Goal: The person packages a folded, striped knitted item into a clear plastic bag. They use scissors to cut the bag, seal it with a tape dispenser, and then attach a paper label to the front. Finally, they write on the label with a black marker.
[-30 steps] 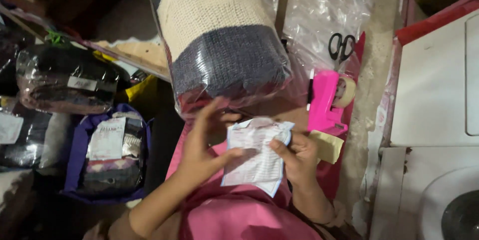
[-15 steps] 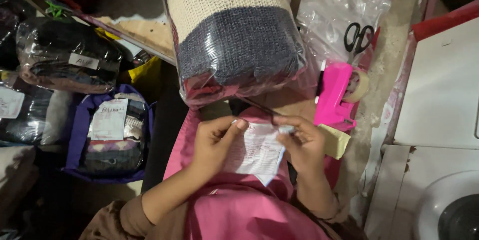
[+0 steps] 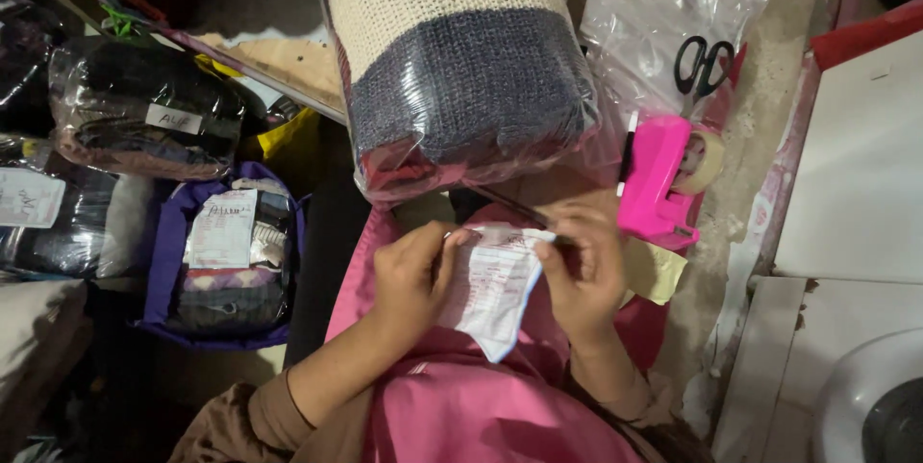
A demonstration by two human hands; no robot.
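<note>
**Both hands pinching slip**

Pinched at both top corners: left hand [image 3: 413,275] and right hand [image 3: 582,271] hold the paper slip [image 3: 492,290], fingers closed on it, over pink cloth [image 3: 461,405]. Since a second ago the slip has come lower and nearer the lap, hands closer together. Left of grip: bagged bundles [image 3: 226,261]. Above: wrapped knit roll [image 3: 461,69]. Right: pink tape dispenser [image 3: 659,184], scissors [image 3: 702,61]. Wrists bent inward, forearms converging.
</note>
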